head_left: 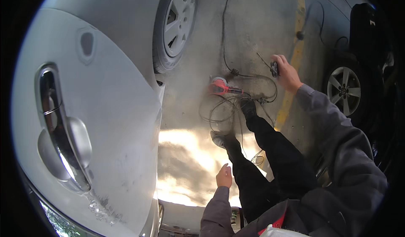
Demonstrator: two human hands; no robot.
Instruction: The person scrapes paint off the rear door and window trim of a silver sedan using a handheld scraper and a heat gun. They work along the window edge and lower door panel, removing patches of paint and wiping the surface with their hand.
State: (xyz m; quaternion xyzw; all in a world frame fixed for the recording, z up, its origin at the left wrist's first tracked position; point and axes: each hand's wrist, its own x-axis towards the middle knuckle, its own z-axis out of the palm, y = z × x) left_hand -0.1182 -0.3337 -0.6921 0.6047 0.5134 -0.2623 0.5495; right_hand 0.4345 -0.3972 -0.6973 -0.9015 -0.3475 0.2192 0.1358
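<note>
Out to the right, my right hand [288, 77] is closed round a small dark object [275, 69]. A thin rod or wire [264, 60] seems to stick out of it; its exact kind is unclear. My left hand [224, 176] hangs low near my legs, fingers loosely curled, with nothing visible in it. On the floor ahead of my feet lies a red and black power sander [220, 86], apart from both hands. Its dark cable [219, 118] loops around my shoes. At the left stands a pale car door [114, 123] with a chrome handle [57, 119] and a dull grey patch [87, 43].
The car's front wheel [177, 24] is ahead on the left. A dark vehicle's wheel [344, 89] stands at the right. A yellow line [298, 38] runs along the floor. Another cable [224, 30] stretches away, joined at a connector [234, 72]. Bright light reflects off the floor.
</note>
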